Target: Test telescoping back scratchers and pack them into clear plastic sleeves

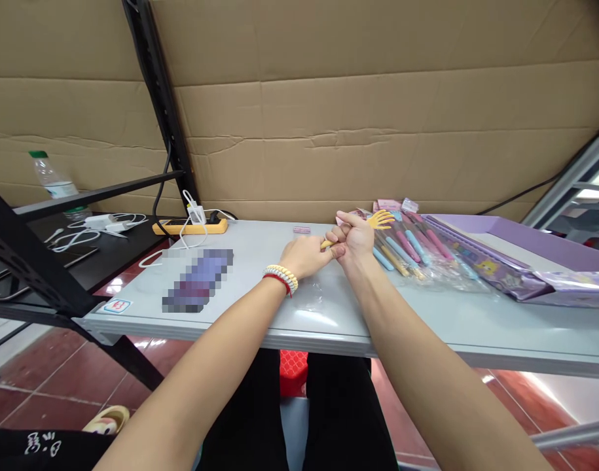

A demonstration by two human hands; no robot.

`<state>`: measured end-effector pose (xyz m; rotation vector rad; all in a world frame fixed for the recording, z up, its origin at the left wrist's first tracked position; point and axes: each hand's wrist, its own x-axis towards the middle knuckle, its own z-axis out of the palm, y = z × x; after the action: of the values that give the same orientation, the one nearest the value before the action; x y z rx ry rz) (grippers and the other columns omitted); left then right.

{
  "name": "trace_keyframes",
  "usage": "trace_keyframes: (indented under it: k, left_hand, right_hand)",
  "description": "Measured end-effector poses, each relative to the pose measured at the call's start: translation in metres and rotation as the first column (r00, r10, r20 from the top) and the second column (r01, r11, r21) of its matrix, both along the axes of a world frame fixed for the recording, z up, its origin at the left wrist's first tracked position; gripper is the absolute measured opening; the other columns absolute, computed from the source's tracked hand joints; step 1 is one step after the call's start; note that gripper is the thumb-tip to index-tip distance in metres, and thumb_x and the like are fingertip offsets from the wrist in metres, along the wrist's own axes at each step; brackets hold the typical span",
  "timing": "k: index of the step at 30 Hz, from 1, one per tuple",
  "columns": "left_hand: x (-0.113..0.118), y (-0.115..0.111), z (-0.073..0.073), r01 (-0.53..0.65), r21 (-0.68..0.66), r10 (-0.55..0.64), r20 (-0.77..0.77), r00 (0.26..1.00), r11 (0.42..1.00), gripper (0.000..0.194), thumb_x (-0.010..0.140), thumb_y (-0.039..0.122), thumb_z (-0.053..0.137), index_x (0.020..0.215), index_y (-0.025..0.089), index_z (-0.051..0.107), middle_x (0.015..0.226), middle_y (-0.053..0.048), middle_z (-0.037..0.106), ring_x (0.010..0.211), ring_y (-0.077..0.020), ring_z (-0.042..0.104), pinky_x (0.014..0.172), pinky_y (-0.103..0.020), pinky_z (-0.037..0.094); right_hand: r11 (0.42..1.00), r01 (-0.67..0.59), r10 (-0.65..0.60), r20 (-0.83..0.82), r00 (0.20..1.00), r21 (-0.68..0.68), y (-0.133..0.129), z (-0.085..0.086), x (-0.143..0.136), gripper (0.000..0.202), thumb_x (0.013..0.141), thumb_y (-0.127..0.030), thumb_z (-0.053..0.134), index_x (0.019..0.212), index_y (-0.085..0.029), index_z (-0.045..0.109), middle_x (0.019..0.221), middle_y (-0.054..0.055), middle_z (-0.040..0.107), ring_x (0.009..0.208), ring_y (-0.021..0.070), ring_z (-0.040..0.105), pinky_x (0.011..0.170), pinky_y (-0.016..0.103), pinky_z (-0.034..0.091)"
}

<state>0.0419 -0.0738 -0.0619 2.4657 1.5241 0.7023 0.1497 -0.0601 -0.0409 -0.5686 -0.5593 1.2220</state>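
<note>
Both my hands meet above the grey table [250, 288], near its middle. My left hand [306, 255], with beaded bracelets and a red cord at the wrist, is closed round one end of a thin yellow stick [327, 244]. The fingers of my right hand [351, 239] are curled on the same stick, its thumb side raised. A yellow hand-shaped piece [380, 220] with spread fingers shows just right of my right hand; its link to the stick is hidden. Beneath my hands lies crinkled clear plastic [311, 297].
Wrapped blue, pink and yellow sticks [412, 245] lie at the right beside a purple box [515, 261]. On the left are a blurred-out flat object [198, 281], a yellow power strip [213, 226] and white cables. Cardboard [328, 104] stands behind.
</note>
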Motion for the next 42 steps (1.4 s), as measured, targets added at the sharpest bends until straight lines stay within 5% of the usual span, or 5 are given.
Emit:
trace_keyframes:
  k: [21, 27, 31, 35, 42]
  left_hand:
    - [0.012, -0.003, 0.011, -0.164, -0.043, 0.164, -0.004, 0.987, 0.986, 0.073, 0.071, 0.083, 0.035, 0.074, 0.017, 0.066, 0.092, -0.016, 0.068, 0.084, -0.0289, 0.064, 0.066, -0.033, 0.045]
    - [-0.004, -0.003, 0.002, -0.109, -0.03, 0.108, -0.022, 0.994, 0.994, 0.074, 0.071, 0.084, 0.034, 0.073, 0.017, 0.064, 0.073, -0.011, 0.066, 0.072, -0.0265, 0.063, 0.062, -0.032, 0.043]
    - [-0.011, -0.002, 0.0, -0.098, 0.003, 0.097, 0.064, 0.993, 0.995, 0.063, 0.082, 0.072, 0.034, 0.086, 0.017, 0.064, 0.079, -0.009, 0.067, 0.077, -0.0247, 0.064, 0.065, -0.03, 0.041]
    - [-0.016, 0.001, 0.001, -0.125, 0.048, 0.114, 0.187, 0.976, 0.991, 0.054, 0.09, 0.06, 0.03, 0.095, 0.017, 0.062, 0.088, -0.009, 0.068, 0.085, -0.0247, 0.064, 0.069, -0.03, 0.042]
    - [-0.024, 0.009, -0.005, -0.092, -0.008, 0.091, 0.255, 0.963, 0.996, 0.046, 0.092, 0.051, 0.034, 0.118, 0.02, 0.054, 0.115, -0.009, 0.064, 0.102, -0.0264, 0.061, 0.083, -0.035, 0.046]
  right_hand:
    - [0.969, 0.243, -0.245, -0.081, 0.966, -0.034, 0.0, 0.009, 0.009, 0.036, 0.065, -0.003, 0.052, 0.058, -0.021, 0.021, 0.036, -0.012, 0.022, 0.027, 0.003, 0.017, 0.027, 0.019, 0.018]
    - [0.998, 0.068, -0.068, -0.06, 0.996, -0.001, 0.004, 0.001, 0.007, 0.05, 0.079, -0.027, 0.058, 0.058, -0.02, 0.013, 0.033, -0.011, 0.012, 0.028, 0.005, 0.016, 0.031, 0.02, 0.025]
    - [0.99, -0.142, 0.142, 0.02, 0.99, -0.022, 0.012, 0.004, -0.004, 0.057, 0.084, -0.052, 0.05, 0.056, -0.021, 0.012, 0.035, -0.005, 0.034, 0.038, 0.0119, 0.047, 0.043, 0.026, 0.043]
    - [0.95, -0.311, 0.306, 0.104, 0.946, 0.028, 0.021, 0.008, -0.022, 0.057, 0.083, -0.056, 0.052, 0.052, -0.02, 0.02, 0.053, 0.002, 0.059, 0.055, 0.015, 0.061, 0.052, 0.028, 0.048]
    - [0.934, -0.355, 0.352, 0.052, 0.934, 0.044, 0.016, -0.007, -0.032, 0.04, 0.078, -0.048, 0.063, 0.056, -0.02, 0.045, 0.051, -0.001, 0.056, 0.058, 0.0148, 0.062, 0.058, 0.028, 0.052]
